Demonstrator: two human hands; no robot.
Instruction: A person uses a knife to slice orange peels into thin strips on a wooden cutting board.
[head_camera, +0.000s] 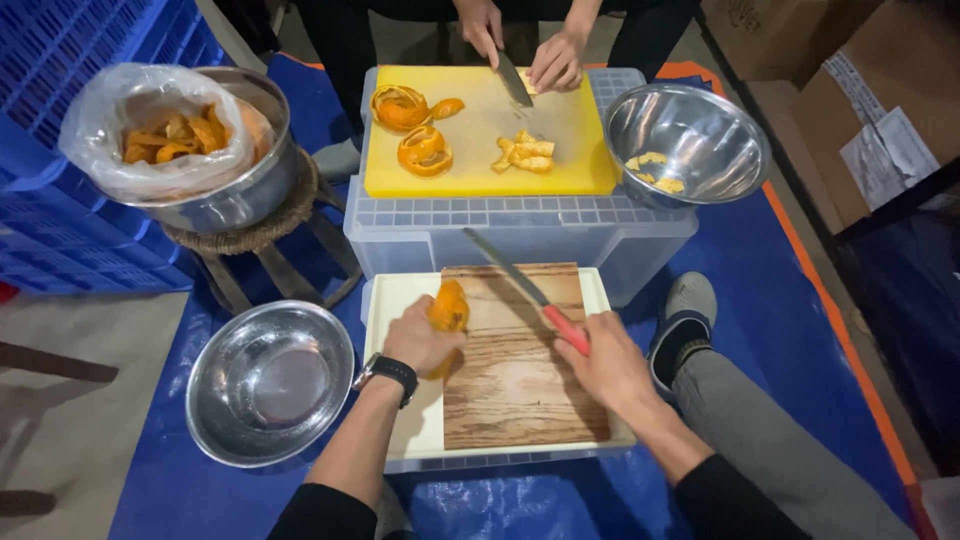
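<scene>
My left hand (420, 340) grips an orange fruit (449, 306) and holds it against the left edge of a wooden cutting board (515, 385). My right hand (608, 362) holds a red-handled knife (520, 283), its blade pointing up and left above the board, apart from the fruit. The board lies on a white plastic box lid (400, 300). Across from me, another person's hands (555, 62) work with a second knife (513, 80) on a yellow cutting board (480, 140), where peels (412, 125) and fruit pieces (524, 154) lie.
An empty steel bowl (268, 385) sits left of my board. A steel bowl (685, 140) with a few fruit pieces stands right of the yellow board. A bag-lined pot of peels (175, 135) rests on a stool at left. Blue crates and cardboard boxes flank the blue tarp.
</scene>
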